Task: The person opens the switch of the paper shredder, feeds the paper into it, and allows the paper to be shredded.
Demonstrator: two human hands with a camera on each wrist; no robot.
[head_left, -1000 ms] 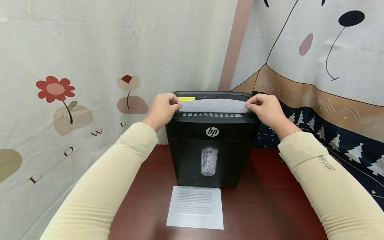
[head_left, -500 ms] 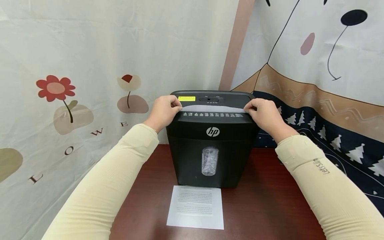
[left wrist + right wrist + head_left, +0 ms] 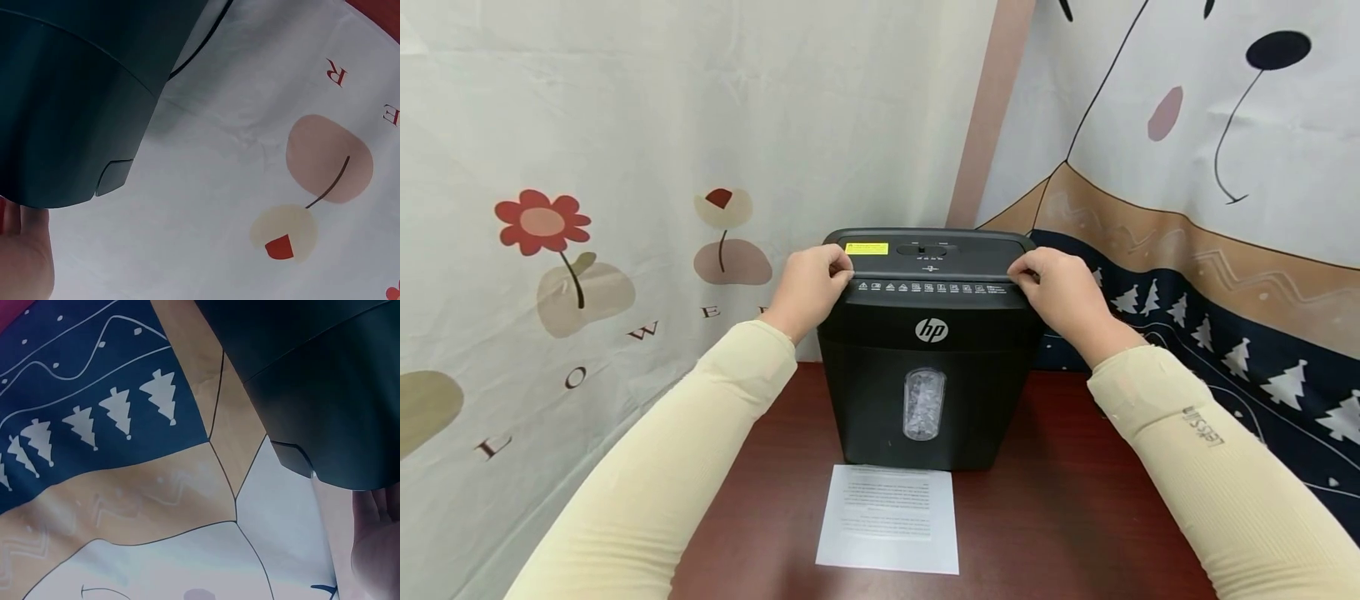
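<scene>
A black HP paper shredder (image 3: 880, 392) stands upright on the table, with a clear window (image 3: 924, 404) showing shredded bits. Its top feed slot (image 3: 928, 279) has no sheet standing out of it. At the slot's left end, my left hand (image 3: 808, 283) rests with curled fingertips close to the thumb. My right hand (image 3: 1060, 287) mirrors it at the right end, fingertips touching the top edge. The wrist views show only part of the left hand (image 3: 25, 256) and right hand (image 3: 378, 550) beyond the shredder's body; their fingertips are hidden there.
A printed sheet of paper (image 3: 887, 521) lies flat on the red-brown table (image 3: 1060, 517), right at the shredder's front base. Patterned curtains (image 3: 625, 125) hang behind and to the right. A dark cord (image 3: 203, 44) runs behind the shredder in the left wrist view.
The white sheet between my hands has slid down into the feed slot and out of sight. Both hands sank slightly with it to the shredder's top.
</scene>
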